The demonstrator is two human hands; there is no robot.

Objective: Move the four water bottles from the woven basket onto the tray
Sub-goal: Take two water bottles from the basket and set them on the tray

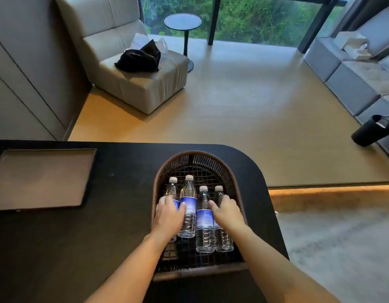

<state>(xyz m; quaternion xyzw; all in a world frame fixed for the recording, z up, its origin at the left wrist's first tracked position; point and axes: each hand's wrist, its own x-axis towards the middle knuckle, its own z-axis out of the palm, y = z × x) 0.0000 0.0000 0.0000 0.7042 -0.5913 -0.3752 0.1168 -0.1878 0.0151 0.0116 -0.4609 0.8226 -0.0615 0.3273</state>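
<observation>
Several clear water bottles with white caps and blue labels lie side by side in a dark woven basket [230, 171] on the black table. My left hand [168, 215] wraps the leftmost bottle [172, 189], thumb resting against the second bottle [188, 193]. My right hand [226, 212] closes over the rightmost bottle [223, 239], its thumb against the third bottle [204, 224]. All bottles rest inside the basket. A flat brown rectangular tray [40, 178] sits to the left on the same table, with nothing on it.
The black table [112, 226] has a rounded far right corner. Beyond it are wooden floor, a grey armchair [134, 68] with dark clothing, a small round side table [182, 22], a grey sofa [364, 79] and a black bin [373, 130].
</observation>
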